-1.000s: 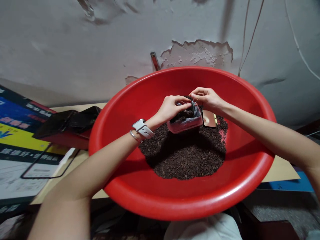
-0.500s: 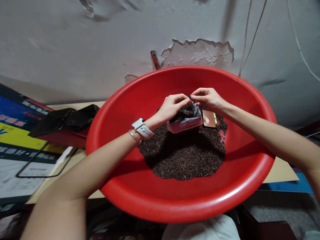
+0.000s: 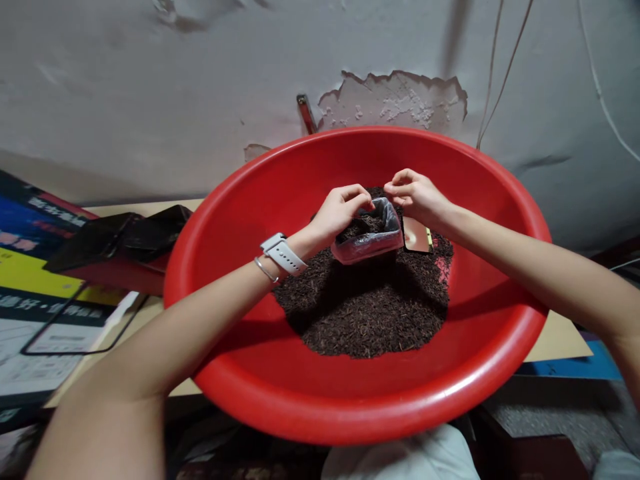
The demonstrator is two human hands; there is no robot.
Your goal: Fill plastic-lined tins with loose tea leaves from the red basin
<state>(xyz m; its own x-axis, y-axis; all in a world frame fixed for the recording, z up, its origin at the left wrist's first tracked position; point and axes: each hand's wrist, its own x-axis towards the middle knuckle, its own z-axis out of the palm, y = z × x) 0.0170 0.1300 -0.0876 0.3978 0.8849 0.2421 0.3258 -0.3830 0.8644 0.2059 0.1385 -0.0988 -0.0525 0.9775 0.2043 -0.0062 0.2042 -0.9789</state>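
A clear plastic bag (image 3: 367,249) with squared sides stands open on a heap of dark, soil-like shreds (image 3: 370,323) in a large red basin (image 3: 350,410). The same dark stuff lies inside it. My left hand (image 3: 344,210) is bent over the bag's left side, its curled fingertips at the opening; whether they grip anything is hidden. Just beyond the bag's right back corner, my right hand (image 3: 415,195) has thumb and fingers pinched together. Anything between them is too small to make out. Beside the bag, under my right hand, lies a small tan card-like piece (image 3: 417,235) with a yellow-green edge.
Dark open-topped boxes (image 3: 117,247) stand left of the basin, near a printed carton (image 3: 45,280) and a thin black frame (image 3: 60,352). A peeling wall (image 3: 200,100) rises close behind. Thin cords (image 3: 500,80) hang at the right. The basin rests on a tan board (image 3: 560,340).
My hands have drawn apart; their fingertips nearly met above the bag before. The left fingers have curled lower toward the bag's opening. The view has shifted slightly.
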